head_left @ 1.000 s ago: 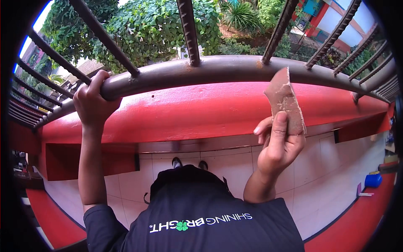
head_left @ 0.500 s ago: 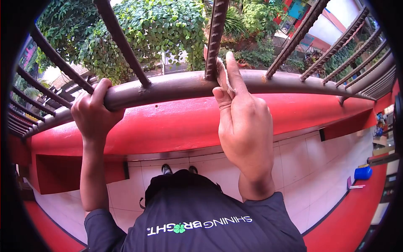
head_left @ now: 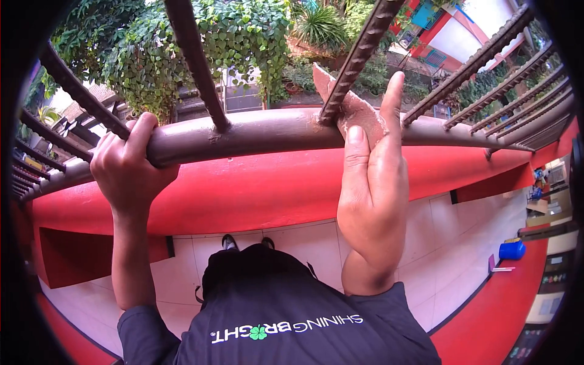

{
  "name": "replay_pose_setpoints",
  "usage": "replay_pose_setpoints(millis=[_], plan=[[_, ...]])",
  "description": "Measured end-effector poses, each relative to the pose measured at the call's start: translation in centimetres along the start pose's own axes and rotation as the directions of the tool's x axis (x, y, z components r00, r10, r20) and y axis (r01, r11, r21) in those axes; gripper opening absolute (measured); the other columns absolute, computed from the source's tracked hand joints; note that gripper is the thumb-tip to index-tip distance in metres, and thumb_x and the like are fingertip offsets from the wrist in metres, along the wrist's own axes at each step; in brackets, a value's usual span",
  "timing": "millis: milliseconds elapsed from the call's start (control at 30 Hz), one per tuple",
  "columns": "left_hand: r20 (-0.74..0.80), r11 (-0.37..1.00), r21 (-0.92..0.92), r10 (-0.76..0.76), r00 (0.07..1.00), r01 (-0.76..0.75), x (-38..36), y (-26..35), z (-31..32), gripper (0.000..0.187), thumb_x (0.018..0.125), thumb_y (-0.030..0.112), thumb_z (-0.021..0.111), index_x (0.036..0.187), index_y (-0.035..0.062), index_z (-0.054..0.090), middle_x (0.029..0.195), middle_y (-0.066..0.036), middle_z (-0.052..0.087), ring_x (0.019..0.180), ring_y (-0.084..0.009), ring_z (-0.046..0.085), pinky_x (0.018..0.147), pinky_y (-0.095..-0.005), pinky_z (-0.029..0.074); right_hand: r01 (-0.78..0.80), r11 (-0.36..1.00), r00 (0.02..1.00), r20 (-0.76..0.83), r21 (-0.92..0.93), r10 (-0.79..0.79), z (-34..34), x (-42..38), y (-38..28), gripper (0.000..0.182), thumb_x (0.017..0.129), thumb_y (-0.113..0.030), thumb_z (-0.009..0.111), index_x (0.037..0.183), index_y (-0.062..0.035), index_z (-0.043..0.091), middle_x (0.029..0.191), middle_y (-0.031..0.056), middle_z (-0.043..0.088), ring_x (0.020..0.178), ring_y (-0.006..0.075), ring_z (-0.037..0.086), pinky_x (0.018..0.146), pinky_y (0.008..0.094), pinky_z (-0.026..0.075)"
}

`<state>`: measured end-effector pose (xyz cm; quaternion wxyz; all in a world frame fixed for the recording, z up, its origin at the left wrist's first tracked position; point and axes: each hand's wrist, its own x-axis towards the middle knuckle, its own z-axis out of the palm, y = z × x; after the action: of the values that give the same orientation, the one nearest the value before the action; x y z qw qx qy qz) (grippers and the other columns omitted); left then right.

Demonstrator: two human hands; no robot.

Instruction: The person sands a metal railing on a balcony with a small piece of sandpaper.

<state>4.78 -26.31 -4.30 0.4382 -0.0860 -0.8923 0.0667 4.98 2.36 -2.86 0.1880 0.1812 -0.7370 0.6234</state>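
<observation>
Right hand (head_left: 374, 182) shifted right, sandpaper (head_left: 356, 109) partly hidden behind bar (head_left: 353, 61)

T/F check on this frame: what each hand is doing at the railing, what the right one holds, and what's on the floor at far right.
1. The left hand grips the horizontal rail. True.
2. The right hand is empty. False: it presses a worn piece of sandpaper against the ribbed bar where it meets the rail.
3. The sandpaper lies on the tiled floor. False: it is up at the railing, under the right hand's fingers.
4. A blue container sits on the floor at far right. True.
5. Both hands are gloved. False: both are bare.
</observation>
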Motion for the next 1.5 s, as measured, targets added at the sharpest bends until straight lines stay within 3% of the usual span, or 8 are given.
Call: replay_pose_setpoints(millis=[167, 1033, 1133, 1200, 1267, 1333, 1467, 1500], plan=[[0.006, 1.0, -0.025, 0.016, 1.0, -0.015, -0.3, 0.1, -0.3, 0.025, 0.072, 0.023, 0.077, 0.091, 0.0106, 0.066, 0.071, -0.007, 0.063, 0.063, -0.031, 0.064, 0.062, -0.0406, 0.051, -0.068, 0.996, 0.997, -0.035, -0.05, 0.066, 0.3, 0.2, -0.8, 0.065, 0.11, -0.003, 0.037, 0.168, -0.0062, 0.009, 0.139, 0.0125, 0.063, 0.065, -0.0027, 0.04, 0.048, 0.0141, 0.029], [-0.007, 1.0, 0.013, -0.009, 1.0, 0.009, -1.1, -1.0, 0.6, 0.038, 0.072, 0.035, 0.085, 0.105, 0.0209, 0.072, 0.069, -0.007, 0.067, 0.064, -0.0305, 0.069, 0.06, -0.0416, 0.055, -0.075, 0.988, 0.975, -0.216, -0.137, 0.044, 2.2, -2.7, -0.6, 0.076, 0.108, -0.007, 0.042, 0.168, -0.0143, -0.004, 0.111, 0.0105, 0.062, 0.051, 0.0035, 0.039, 0.049, 0.0242, 0.05], [-0.01, 1.0, -0.006, -0.011, 1.0, 0.011, -1.3, -1.2, 0.8, 0.042, 0.072, 0.039, 0.087, 0.108, 0.023, 0.072, 0.07, -0.008, 0.067, 0.066, -0.0316, 0.07, 0.061, -0.0426, 0.056, 0.008, 0.963, 0.986, -0.158, -0.271, -0.053, 2.0, -0.4, 1.0, 0.079, 0.108, -0.007, 0.043, 0.166, -0.0094, -0.011, 0.108, 0.0124, 0.062, 0.055, 0.0062, 0.04, 0.052, 0.0239, 0.052], [-0.016, 0.999, 0.023, -0.03, 0.999, 0.03, -1.3, -1.3, 0.9, 0.043, 0.073, 0.042, 0.086, 0.11, 0.0233, 0.072, 0.07, -0.008, 0.067, 0.067, -0.032, 0.071, 0.061, -0.0436, 0.057, -0.062, 0.949, 0.989, -0.144, -0.308, 0.018, 2.6, -2.2, -0.1, 0.08, 0.108, -0.006, 0.043, 0.165, -0.0068, -0.013, 0.154, 0.0281, 0.043, 0.078, 0.0165, 0.064, 0.068, 0.0267, 0.058], [-0.017, 0.999, 0.01, -0.035, 0.999, 0.036, -1.2, -1.1, 0.9, 0.044, 0.074, 0.046, 0.085, 0.11, 0.0238, 0.072, 0.069, -0.008, 0.067, 0.067, -0.0322, 0.071, 0.06, -0.0443, 0.057, 0.265, 0.872, 0.937, -0.103, -0.411, -0.333, 3.3, -2.9, 1.2, 0.079, 0.108, -0.004, 0.043, 0.165, -0.0033, -0.012, 0.171, 0.0319, 0.003, 0.129, 0.0359, 0.061, 0.093, 0.0336, 0.056], [-0.023, 1.0, 0.01, -0.009, 1.0, 0.009, -1.2, -0.9, 0.7, 0.042, 0.076, 0.047, 0.083, 0.109, 0.0238, 0.072, 0.069, -0.008, 0.067, 0.067, -0.0323, 0.071, 0.06, -0.0439, 0.057, 0.187, 0.812, 0.945, -0.124, -0.552, -0.303, 2.7, -3.1, 0.7, 0.078, 0.107, -0.003, 0.042, 0.164, 0.0004, -0.011, 0.169, 0.0352, 0.008, 0.154, 0.0432, 0.028, 0.108, 0.0398, 0.046], [-0.041, 0.999, 0.044, 0.011, 0.999, -0.009, -1.0, -0.7, 0.3, 0.042, 0.074, 0.047, 0.084, 0.106, 0.0209, 0.072, 0.068, -0.006, 0.066, 0.066, -0.0299, 0.071, 0.059, -0.0426, 0.056, -0.063, 0.936, 0.997, -0.07, -0.345, 0.042, 2.3, -8.3, -2.5, 0.078, 0.104, -0.001, 0.04, 0.165, -0.0005, -0.01, 0.172, 0.0275, 0.011, 0.106, 0.029, 0.067, 0.074, 0.0305, 0.058], [-0.043, 1.0, 0.014, 0.008, 0.999, -0.008, -0.9, -0.6, 0.5, 0.042, 0.074, 0.046, 0.085, 0.105, 0.0206, 0.072, 0.068, -0.006, 0.066, 0.065, -0.0294, 0.07, 0.06, -0.0421, 0.056, -0.048, 0.89, 0.996, -0.087, -0.453, 0.01, 1.3, -11.5, -1.6, 0.078, 0.104, -0.002, 0.039, 0.166, -0.0042, -0.008, 0.171, 0.0211, 0.017, 0.074, 0.0111, 0.057, 0.056, 0.0213, 0.051]])
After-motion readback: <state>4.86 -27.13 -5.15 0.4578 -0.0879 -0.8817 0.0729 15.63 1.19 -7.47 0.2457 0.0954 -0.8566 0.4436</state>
